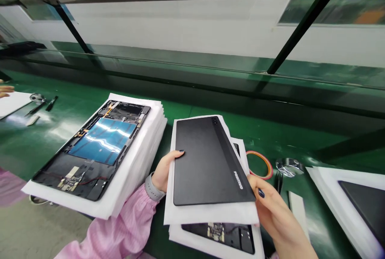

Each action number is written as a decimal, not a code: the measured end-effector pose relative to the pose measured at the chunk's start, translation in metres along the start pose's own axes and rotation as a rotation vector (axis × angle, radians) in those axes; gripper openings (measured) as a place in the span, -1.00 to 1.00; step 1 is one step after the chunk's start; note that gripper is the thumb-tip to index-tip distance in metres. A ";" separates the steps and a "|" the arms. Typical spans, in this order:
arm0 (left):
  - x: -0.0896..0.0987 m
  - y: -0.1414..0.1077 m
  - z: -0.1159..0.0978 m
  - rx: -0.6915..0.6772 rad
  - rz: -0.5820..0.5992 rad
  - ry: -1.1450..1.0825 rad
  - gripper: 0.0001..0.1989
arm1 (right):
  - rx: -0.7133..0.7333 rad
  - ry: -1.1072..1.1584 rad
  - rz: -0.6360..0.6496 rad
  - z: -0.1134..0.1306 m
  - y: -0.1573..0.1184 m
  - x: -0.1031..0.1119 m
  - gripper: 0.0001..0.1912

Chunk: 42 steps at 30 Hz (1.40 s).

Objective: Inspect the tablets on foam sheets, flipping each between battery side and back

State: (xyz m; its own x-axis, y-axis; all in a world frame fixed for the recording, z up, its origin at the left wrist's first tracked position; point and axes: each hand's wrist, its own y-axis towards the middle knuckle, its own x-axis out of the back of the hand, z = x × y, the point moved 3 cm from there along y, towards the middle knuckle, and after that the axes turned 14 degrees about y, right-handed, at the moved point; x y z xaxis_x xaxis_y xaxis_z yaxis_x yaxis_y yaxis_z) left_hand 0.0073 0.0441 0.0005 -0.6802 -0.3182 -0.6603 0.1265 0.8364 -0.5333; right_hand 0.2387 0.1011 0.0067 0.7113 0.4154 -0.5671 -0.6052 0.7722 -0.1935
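Observation:
A black tablet back cover marked POSITIVO lies on a white foam sheet in front of me. My left hand grips the cover and sheet at the left edge, thumb on top. At the lower right corner, my right hand pinches them between thumb and fingers. Below them is an opened tablet, its circuit board partly showing, on more white foam sheet. To the left, another opened tablet with a blue-wrapped battery tops a tall stack of foam sheets.
Right of my hands lie a roll of orange tape, a silver tape roll and a pale flat strip. Another dark panel on foam sits far right. At far left are another person's hand and small tools.

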 end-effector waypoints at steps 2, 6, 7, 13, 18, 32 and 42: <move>0.001 0.000 -0.001 0.035 -0.019 0.018 -0.71 | -0.005 0.036 0.060 0.002 -0.002 -0.003 -0.60; 0.004 0.001 -0.002 0.044 -0.060 0.040 -0.72 | 0.026 0.085 0.061 0.006 -0.003 -0.006 -0.64; 0.005 0.002 -0.002 0.048 -0.061 0.043 -0.72 | 0.030 0.094 0.053 0.006 -0.003 -0.006 -0.65; 0.008 0.003 0.000 0.030 -0.003 0.023 -0.73 | 0.036 0.118 0.047 0.005 -0.002 -0.004 -0.71; 0.007 0.003 -0.001 0.082 0.083 -0.040 -0.67 | 0.000 0.089 0.012 0.005 0.000 -0.001 -0.71; 0.013 0.002 -0.004 0.032 -0.032 -0.046 -0.63 | -0.060 0.074 -0.065 0.000 0.004 -0.003 -0.56; 0.008 0.000 -0.007 0.034 -0.112 -0.045 -0.61 | -0.103 0.108 -0.068 -0.006 0.004 -0.001 -0.64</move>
State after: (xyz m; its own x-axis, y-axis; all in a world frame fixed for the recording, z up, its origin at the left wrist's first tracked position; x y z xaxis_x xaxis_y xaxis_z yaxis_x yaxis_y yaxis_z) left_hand -0.0032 0.0442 -0.0015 -0.6585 -0.4292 -0.6181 0.0763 0.7791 -0.6223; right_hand 0.2330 0.1012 0.0020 0.7130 0.3054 -0.6312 -0.5940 0.7414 -0.3122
